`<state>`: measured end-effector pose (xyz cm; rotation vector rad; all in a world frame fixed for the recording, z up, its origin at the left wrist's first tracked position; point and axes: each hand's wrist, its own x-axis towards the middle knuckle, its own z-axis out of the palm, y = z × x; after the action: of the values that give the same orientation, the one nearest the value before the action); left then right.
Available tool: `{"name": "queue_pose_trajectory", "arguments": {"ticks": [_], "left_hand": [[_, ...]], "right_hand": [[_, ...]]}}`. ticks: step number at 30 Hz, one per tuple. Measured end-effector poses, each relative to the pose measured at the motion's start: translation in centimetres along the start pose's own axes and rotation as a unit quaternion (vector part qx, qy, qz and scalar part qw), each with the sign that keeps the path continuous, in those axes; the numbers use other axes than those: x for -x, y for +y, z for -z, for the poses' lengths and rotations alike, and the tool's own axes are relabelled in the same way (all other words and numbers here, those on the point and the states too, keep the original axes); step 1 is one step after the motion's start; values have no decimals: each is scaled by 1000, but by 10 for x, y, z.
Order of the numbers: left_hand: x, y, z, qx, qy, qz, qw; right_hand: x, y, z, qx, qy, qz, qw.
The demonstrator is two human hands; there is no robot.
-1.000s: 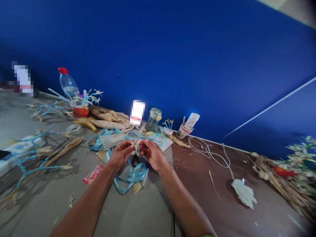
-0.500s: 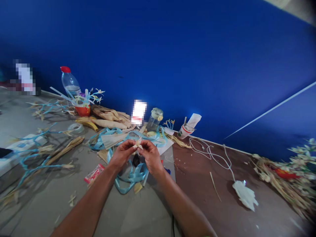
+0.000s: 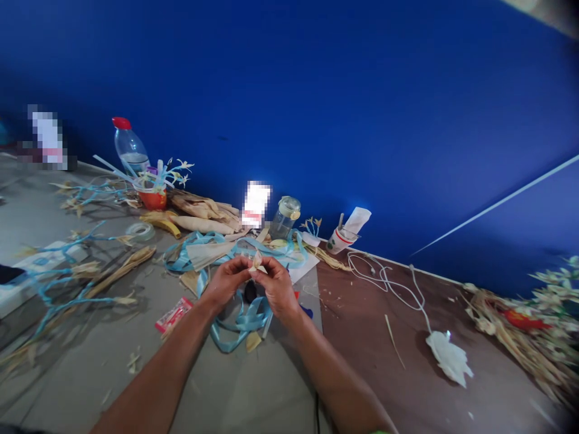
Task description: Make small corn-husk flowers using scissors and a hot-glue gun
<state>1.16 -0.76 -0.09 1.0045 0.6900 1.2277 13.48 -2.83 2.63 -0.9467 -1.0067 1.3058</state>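
A small cream flower with pointed petals (image 3: 257,263), like dried husk, is held up between my two hands. My left hand (image 3: 229,278) pinches it from the left with thumb and forefinger. On the other side my right hand (image 3: 277,284) grips it with closed fingertips. Light blue ribbon (image 3: 244,322) lies in loops on the table below and behind my hands. A small dark object (image 3: 250,293) shows between my wrists. Beside my left forearm is a red and white packet (image 3: 174,314).
Blue-stemmed flower sprigs (image 3: 58,304) spread over the left. Dried husks (image 3: 203,211), a red-capped bottle (image 3: 131,150), a glass jar (image 3: 286,217) and a cup (image 3: 341,240) line the blue wall. A white cable (image 3: 384,274) and a white flower-shaped piece (image 3: 449,357) lie right.
The flower has turned between my fingertips, its petals now pointing more upward and together. My hands stay in nearly the same place. The view has shifted slightly.
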Motion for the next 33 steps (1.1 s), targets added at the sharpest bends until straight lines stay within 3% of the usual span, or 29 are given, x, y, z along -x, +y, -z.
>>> {"name": "queue_pose_trajectory", "arguments": {"ticks": [7,16,24,29,33], "left_hand": [[0,-5,2,24,-5,3,1000],[2,-4,-6,75,9,-19,997],[4,-2,-7,90,2,-1,996],[2,-2,-5,119,9,-1,993],[2,-1,-4,115,-26,-5,993]], "right_hand": [[0,-1,0,-20,-15,-3,1000],[2,12,-5,-56,50,41,996],[5,12,-8,-61,54,42,996],[5,6,-6,-113,8,-3,994],[2,-4,2,-154,-35,-42,987]]}}
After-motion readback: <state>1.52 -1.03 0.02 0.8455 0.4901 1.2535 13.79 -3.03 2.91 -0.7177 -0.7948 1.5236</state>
